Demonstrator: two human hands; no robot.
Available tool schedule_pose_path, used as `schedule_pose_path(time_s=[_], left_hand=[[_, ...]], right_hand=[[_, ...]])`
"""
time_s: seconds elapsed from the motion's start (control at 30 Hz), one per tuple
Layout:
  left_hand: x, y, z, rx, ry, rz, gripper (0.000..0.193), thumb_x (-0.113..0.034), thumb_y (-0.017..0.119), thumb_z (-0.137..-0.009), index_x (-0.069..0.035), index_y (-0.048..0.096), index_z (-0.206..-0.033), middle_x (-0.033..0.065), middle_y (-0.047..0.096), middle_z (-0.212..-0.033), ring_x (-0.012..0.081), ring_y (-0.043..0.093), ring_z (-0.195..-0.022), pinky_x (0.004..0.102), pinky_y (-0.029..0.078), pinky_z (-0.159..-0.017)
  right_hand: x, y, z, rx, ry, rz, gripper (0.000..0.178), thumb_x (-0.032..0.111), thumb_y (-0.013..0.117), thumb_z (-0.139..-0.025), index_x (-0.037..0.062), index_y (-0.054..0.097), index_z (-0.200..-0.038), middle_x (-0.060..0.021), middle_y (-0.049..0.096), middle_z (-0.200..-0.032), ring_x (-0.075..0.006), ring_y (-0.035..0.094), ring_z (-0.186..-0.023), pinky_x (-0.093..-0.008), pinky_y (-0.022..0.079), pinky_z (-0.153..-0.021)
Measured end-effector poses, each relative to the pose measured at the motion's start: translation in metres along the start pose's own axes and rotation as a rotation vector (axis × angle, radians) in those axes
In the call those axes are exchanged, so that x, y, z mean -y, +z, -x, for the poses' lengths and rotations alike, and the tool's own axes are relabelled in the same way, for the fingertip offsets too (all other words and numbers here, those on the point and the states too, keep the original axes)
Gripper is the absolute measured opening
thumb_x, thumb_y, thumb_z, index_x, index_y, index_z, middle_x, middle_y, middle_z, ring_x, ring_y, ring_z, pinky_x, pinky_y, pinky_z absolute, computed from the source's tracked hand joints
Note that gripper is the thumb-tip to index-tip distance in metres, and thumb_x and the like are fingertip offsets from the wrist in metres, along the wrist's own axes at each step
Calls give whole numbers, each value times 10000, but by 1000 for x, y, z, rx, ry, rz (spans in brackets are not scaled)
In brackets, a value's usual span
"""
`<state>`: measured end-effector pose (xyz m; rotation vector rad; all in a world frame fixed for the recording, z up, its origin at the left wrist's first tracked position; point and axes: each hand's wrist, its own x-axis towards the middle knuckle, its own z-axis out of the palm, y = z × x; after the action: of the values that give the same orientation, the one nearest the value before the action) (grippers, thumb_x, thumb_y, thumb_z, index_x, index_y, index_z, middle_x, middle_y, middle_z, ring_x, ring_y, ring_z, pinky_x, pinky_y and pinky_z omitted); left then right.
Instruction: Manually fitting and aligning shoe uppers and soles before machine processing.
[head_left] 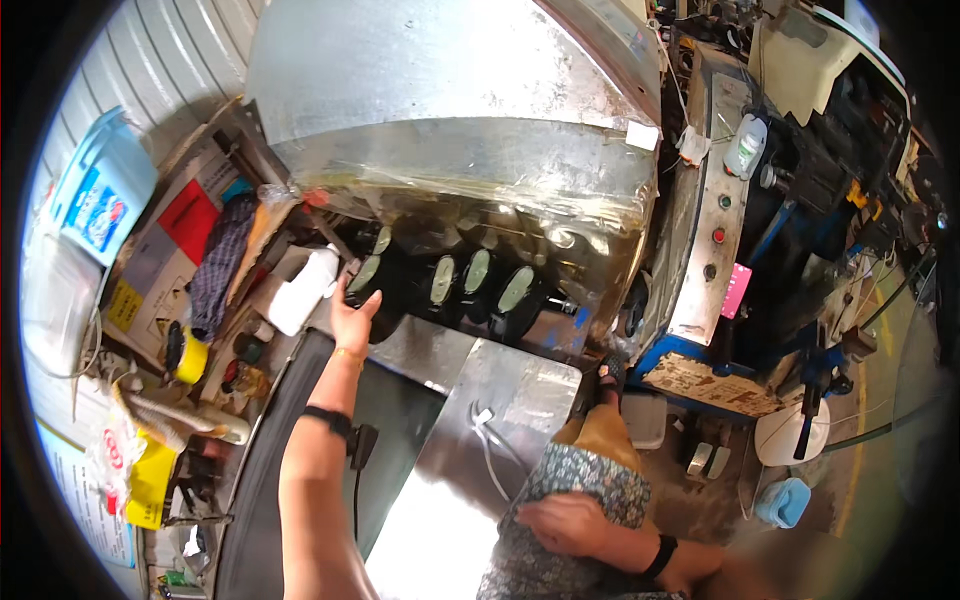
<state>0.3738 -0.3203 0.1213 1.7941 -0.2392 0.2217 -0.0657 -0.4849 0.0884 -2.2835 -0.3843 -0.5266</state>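
Observation:
My left hand [354, 318] reaches forward to the mouth of a metal hood, its thumb and fingers around the near end of a black shoe [365, 274] that has a pale green oval on it. To the right of that shoe, several similar black shoes [478, 272] stand side by side, their green ovals showing. The inside of the hood behind them is dark. My right hand [565, 523] lies loosely on the flowered cloth [590, 478] over my lap, with no object visible in it.
Below the hood is a shiny metal plate [440, 470] with a white cable [487, 440], beside a dark belt [270, 480]. A cluttered shelf with a yellow tape roll [188, 354] stands left. Right are a control panel [712, 215], a white bucket [790, 436] and a blue container [782, 502].

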Motion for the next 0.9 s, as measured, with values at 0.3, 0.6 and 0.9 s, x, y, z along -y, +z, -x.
schedule_pose_path(time_s=[0.3, 0.6, 0.9], left_hand=[[138, 96, -80, 34, -114, -560, 637, -126, 696, -803, -96, 476, -1400, 226, 645, -1184, 362, 621, -1108, 390, 482, -937], [71, 27, 161, 377, 1, -116, 344, -26, 557, -911, 80, 552, -1238, 174, 619, -1199, 255, 585, -1117, 355, 457, -971], [-13, -94, 379, 654, 221, -566, 463, -141, 548, -935, 58, 483, -1349, 263, 512, -1355, 427, 447, -1293, 471, 357, -1096]], right_hand=[[-10, 6, -1, 851, 275, 60, 341, 265, 593, -813, 131, 668, -1118, -61, 676, -1066, -248, 648, -934, -359, 536, -696], [-13, 4, 2, -58, 13, -12, 233, 108, 680, -792, 103, 670, -1025, -27, 675, -1045, -168, 654, -818, -299, 526, -665], [5, 17, 8, -96, 3, 8, 154, 104, 637, -800, 92, 644, -953, -26, 650, -989, -208, 633, -895, -339, 512, -754]])
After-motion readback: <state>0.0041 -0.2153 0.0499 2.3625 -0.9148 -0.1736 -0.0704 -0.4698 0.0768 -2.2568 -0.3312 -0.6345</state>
